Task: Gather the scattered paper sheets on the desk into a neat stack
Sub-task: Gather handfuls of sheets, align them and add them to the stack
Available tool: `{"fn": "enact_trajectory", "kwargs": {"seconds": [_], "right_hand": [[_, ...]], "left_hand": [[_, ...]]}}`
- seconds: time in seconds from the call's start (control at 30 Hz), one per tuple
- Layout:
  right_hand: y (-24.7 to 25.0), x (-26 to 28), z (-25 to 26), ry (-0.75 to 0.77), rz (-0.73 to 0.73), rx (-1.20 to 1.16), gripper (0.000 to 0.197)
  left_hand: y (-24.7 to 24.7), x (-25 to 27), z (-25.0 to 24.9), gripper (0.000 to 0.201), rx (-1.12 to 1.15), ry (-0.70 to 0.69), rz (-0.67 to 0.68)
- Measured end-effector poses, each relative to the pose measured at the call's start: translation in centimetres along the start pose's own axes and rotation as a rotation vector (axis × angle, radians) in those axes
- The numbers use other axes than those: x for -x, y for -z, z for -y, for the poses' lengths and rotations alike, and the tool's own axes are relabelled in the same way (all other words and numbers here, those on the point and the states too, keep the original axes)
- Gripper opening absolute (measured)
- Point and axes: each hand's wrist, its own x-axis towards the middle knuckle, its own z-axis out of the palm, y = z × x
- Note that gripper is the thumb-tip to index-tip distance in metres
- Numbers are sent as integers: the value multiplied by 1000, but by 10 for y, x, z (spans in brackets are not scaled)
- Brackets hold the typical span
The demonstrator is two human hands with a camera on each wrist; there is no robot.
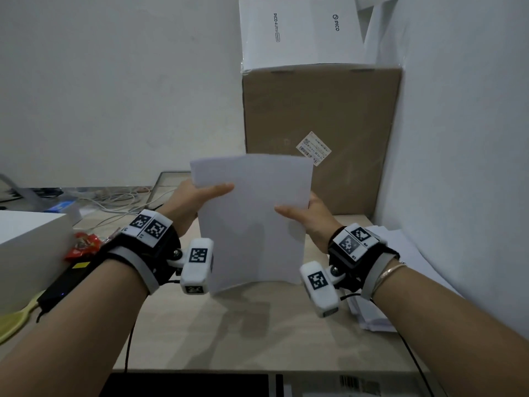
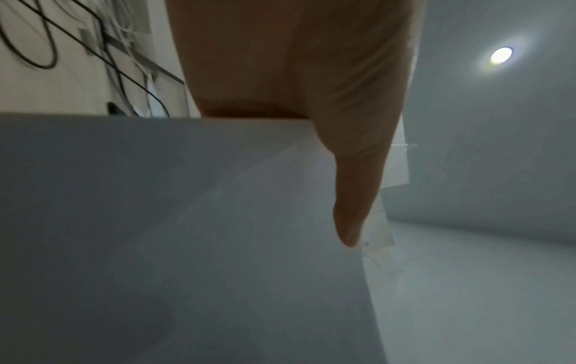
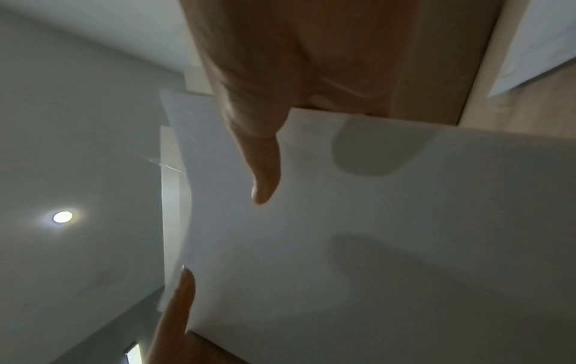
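Note:
A bundle of white paper sheets [image 1: 252, 219] stands upright over the wooden desk [image 1: 257, 333], its lower edge just above or on the desktop. My left hand [image 1: 200, 196] pinches its left edge, thumb across the front. My right hand [image 1: 303, 213] pinches the right edge the same way. In the left wrist view my thumb lies on the paper sheets [image 2: 187, 234]. The right wrist view shows the paper sheets [image 3: 374, 246] with my thumb on the front and finger shadows behind. More loose white sheets [image 1: 380, 310] lie on the desk at the right, partly under my right forearm.
A tall brown cardboard box [image 1: 320, 138] stands behind the paper, with white boxes [image 1: 300, 32] on top. A white box [image 1: 28, 253], a red wrapper [image 1: 83, 245], a black device [image 1: 63, 285] and cables [image 1: 114, 202] crowd the left. A wall [image 1: 463, 138] closes the right side.

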Motion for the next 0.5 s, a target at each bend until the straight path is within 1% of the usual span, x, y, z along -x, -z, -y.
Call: {"fn": "enact_trajectory", "kwargs": {"seconds": [0.03,0.1,0.17,0.2,0.23,0.27,0.33,0.37,0.43,0.5], "right_hand": [[3,-1,-5,-38,36,7,76],[7,-1,-18,-138,80,70,90],[13,-3,-44,-241,108,161,108],[15,-3,-56,-277,128,238,114],[17,-2,-66,-302,154,331,110],[17,4,-69,-316,193,422,94],[15,21,-66,-327,245,562,56],[17,27,-65,-332,235,608,45],[26,36,-62,-330,163,638,34],[38,41,-52,-289,83,627,30]], "left_hand": [[4,3,5,51,-1,30,19],[7,9,23,67,10,96,51],[5,15,45,70,28,155,68],[3,16,58,69,31,192,55],[1,18,71,67,33,235,23],[-2,20,83,64,39,279,-25],[-7,19,99,56,50,327,-146],[-12,18,101,49,54,333,-188],[-22,15,96,41,68,329,-225],[-34,9,87,39,94,321,-218]]}}
